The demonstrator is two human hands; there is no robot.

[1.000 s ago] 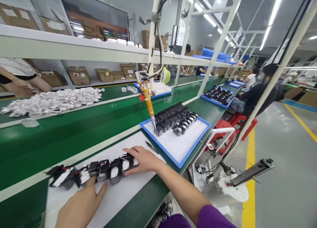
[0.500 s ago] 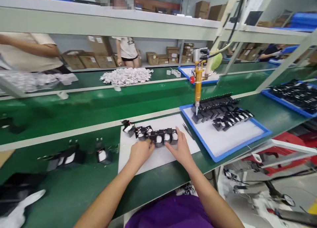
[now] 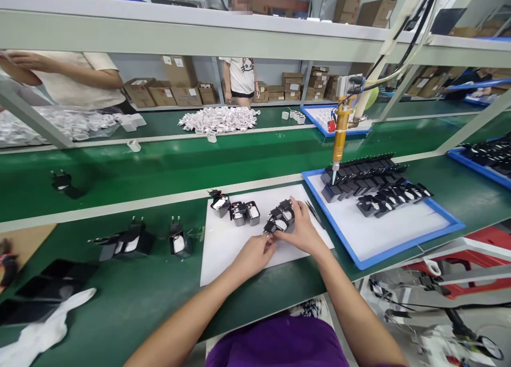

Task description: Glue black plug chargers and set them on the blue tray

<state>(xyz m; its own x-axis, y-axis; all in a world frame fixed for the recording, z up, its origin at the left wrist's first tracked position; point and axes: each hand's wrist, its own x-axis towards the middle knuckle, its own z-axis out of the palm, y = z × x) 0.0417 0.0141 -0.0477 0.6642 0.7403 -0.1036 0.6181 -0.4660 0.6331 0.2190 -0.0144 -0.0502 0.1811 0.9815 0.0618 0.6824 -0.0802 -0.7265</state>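
A short row of black power adapters [image 3: 281,223], open with white parts inside, is squeezed end to end between my hands over a white board [image 3: 235,250]. My left hand [image 3: 255,254] grips the near left end, its fingertips partly hidden. At the far right end my right hand [image 3: 304,230] has its fingers and thumb around the row. Three more open adapters, one a grey-black case [image 3: 253,213] with a white part inside, stand on the board's left side. Dark tweezers [image 3: 315,214] lie by the board's right edge.
To the right, a blue-rimmed tray [image 3: 361,260] carries rows of black adapters under an amber dispensing nozzle [image 3: 339,135]. Left of the board, more adapters [image 3: 179,243] and a white cloth [image 3: 43,324] lie on the green bench. Across it are white parts [image 3: 219,119] and two people.
Both hands have slid the row of adapters rightward, apart from those left on the board, and the row is now slanted. The camera view has shifted left.
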